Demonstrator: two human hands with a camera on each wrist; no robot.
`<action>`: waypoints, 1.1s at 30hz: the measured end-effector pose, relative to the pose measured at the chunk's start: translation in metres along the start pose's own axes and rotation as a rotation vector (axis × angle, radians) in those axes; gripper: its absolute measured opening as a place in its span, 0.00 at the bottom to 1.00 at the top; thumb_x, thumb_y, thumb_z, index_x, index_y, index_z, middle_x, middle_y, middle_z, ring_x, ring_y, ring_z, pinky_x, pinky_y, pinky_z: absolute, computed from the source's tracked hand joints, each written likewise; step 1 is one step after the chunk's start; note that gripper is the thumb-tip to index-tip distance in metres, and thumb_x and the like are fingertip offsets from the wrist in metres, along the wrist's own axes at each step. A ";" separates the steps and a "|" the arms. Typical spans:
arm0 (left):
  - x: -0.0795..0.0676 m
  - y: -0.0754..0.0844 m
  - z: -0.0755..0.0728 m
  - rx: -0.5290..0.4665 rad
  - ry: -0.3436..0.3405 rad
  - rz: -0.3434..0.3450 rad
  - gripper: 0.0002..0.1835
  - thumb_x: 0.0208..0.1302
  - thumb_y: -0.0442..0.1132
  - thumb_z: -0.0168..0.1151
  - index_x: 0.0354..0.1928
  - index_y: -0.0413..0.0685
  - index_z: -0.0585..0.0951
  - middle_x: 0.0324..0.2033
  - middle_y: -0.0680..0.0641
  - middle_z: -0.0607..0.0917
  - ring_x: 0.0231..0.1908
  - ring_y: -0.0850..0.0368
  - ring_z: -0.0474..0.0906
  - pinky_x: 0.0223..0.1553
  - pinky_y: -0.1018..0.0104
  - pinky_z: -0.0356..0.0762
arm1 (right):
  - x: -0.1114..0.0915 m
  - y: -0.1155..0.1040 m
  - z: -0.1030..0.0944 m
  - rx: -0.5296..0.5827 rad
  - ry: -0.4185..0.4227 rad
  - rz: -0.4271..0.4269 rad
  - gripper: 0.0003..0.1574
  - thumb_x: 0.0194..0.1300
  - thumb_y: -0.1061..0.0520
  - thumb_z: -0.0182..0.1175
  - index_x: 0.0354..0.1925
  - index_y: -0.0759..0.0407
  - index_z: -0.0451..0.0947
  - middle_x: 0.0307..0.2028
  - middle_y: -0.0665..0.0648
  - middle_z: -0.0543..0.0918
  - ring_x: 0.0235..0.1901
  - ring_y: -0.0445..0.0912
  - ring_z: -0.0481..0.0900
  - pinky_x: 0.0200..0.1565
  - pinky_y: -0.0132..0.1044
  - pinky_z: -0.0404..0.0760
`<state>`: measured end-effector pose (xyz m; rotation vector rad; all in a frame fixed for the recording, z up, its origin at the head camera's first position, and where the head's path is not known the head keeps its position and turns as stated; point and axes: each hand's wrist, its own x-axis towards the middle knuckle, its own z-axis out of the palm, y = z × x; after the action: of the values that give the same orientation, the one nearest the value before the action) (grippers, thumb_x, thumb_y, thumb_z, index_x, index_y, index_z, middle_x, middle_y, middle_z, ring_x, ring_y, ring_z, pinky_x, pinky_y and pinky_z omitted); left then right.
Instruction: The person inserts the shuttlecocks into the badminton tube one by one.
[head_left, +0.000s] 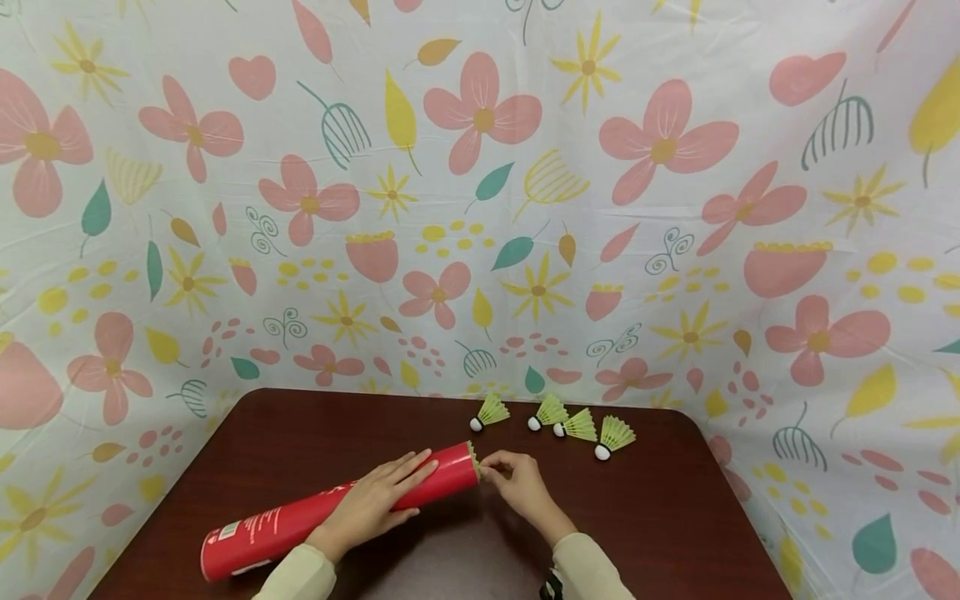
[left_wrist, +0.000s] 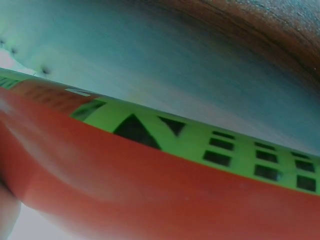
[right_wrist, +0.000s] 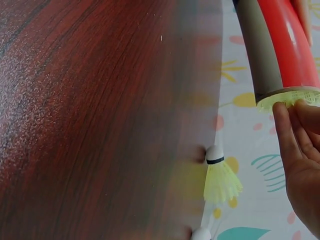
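A long red shuttlecock tube (head_left: 337,510) lies on the dark wooden table (head_left: 660,517), its open end pointing right. My left hand (head_left: 375,502) lies over the tube's upper part with fingers stretched along it. My right hand (head_left: 517,483) is at the open end, fingertips pinching the yellow-green skirt of a shuttlecock (right_wrist: 287,98) that sticks out of the mouth. The left wrist view shows only the tube's red and green label (left_wrist: 165,165) up close.
Several loose yellow-green shuttlecocks (head_left: 577,425) with white corks lie along the table's far edge; one (right_wrist: 220,180) shows in the right wrist view. A floral cloth (head_left: 480,208) hangs behind and around the table.
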<state>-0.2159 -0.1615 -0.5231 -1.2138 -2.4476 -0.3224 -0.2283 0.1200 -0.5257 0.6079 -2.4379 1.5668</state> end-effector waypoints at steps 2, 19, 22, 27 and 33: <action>0.001 0.000 0.001 0.002 0.004 0.006 0.49 0.47 0.44 0.77 0.72 0.53 0.63 0.71 0.49 0.63 0.64 0.45 0.68 0.57 0.52 0.73 | 0.001 0.000 0.000 -0.003 -0.003 0.005 0.02 0.60 0.65 0.65 0.33 0.63 0.84 0.30 0.57 0.86 0.29 0.42 0.82 0.31 0.29 0.79; 0.003 0.000 0.003 -0.001 0.000 0.011 0.49 0.48 0.45 0.77 0.72 0.54 0.62 0.71 0.50 0.62 0.64 0.46 0.68 0.56 0.52 0.74 | 0.005 0.005 -0.001 -0.050 -0.066 -0.105 0.05 0.56 0.67 0.67 0.32 0.60 0.86 0.30 0.55 0.86 0.31 0.40 0.82 0.33 0.30 0.80; 0.004 0.000 0.004 -0.002 0.000 0.014 0.49 0.47 0.45 0.77 0.72 0.54 0.62 0.71 0.49 0.63 0.63 0.45 0.69 0.57 0.51 0.73 | 0.004 0.007 -0.004 -0.044 -0.073 -0.095 0.04 0.56 0.66 0.67 0.32 0.60 0.86 0.31 0.54 0.86 0.32 0.40 0.82 0.34 0.31 0.81; 0.004 0.001 0.004 -0.009 -0.003 0.010 0.49 0.48 0.45 0.77 0.72 0.54 0.63 0.71 0.49 0.63 0.63 0.45 0.69 0.57 0.51 0.73 | 0.001 0.008 -0.010 -0.056 -0.075 -0.074 0.04 0.56 0.63 0.68 0.33 0.59 0.87 0.32 0.54 0.86 0.33 0.40 0.82 0.34 0.31 0.81; 0.006 0.001 0.005 -0.005 -0.012 0.010 0.50 0.48 0.45 0.77 0.73 0.55 0.62 0.71 0.50 0.62 0.64 0.46 0.68 0.58 0.52 0.72 | 0.001 0.011 -0.023 -0.088 -0.063 -0.056 0.05 0.58 0.63 0.67 0.35 0.58 0.87 0.32 0.51 0.86 0.34 0.41 0.82 0.35 0.32 0.81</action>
<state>-0.2199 -0.1551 -0.5250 -1.2336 -2.4516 -0.3193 -0.2357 0.1446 -0.5241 0.7136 -2.4975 1.4314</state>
